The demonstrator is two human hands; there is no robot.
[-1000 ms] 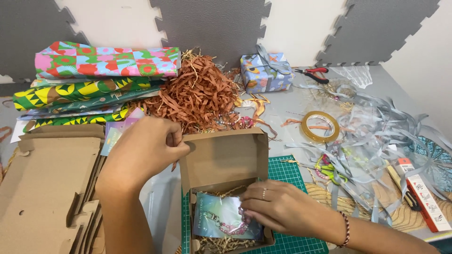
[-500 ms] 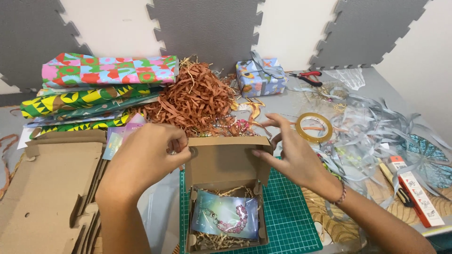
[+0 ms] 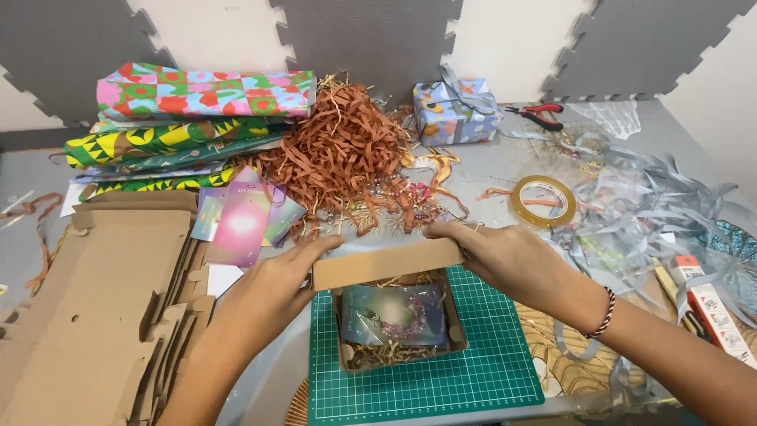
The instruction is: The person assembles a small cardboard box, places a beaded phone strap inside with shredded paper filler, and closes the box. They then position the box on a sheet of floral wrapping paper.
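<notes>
Small cardboard box (image 3: 398, 335) sits on a green cutting mat (image 3: 426, 371) betw. both hands, its lid (image 3: 386, 263) tipped partway over the opening. Left hand (image 3: 276, 284) grips the lid's left end, fingers curled round the edge; right hand (image 3: 505, 264) grips the right end w/ fingers over the top. Inside the box, just below the hands: an iridescent card packet (image 3: 398, 314) w/ a beaded piece on it, lying on straw-coloured paper shred.

Left of the left hand: stack of flat unfolded cardboard box blanks (image 3: 95, 308) on the grey worktop (image 3: 27, 237). Just above that hand, a few holographic cards (image 3: 244, 221). Beyond both hands: big heap of rust-brown paper shred (image 3: 347, 154); left of it, folded bright patterned wrapping sheets (image 3: 189, 118). Further back, a wrapped gift box (image 3: 453, 110) w/ ribbon, and red-handled pliers (image 3: 536, 114) to its right. Above the right hand, near it: roll of clear tape (image 3: 542, 201). Right of the right hand: tangle of silver-grey ribbon (image 3: 654, 213). Right wrist wears a red-and-white cord bracelet (image 3: 603, 313).
</notes>
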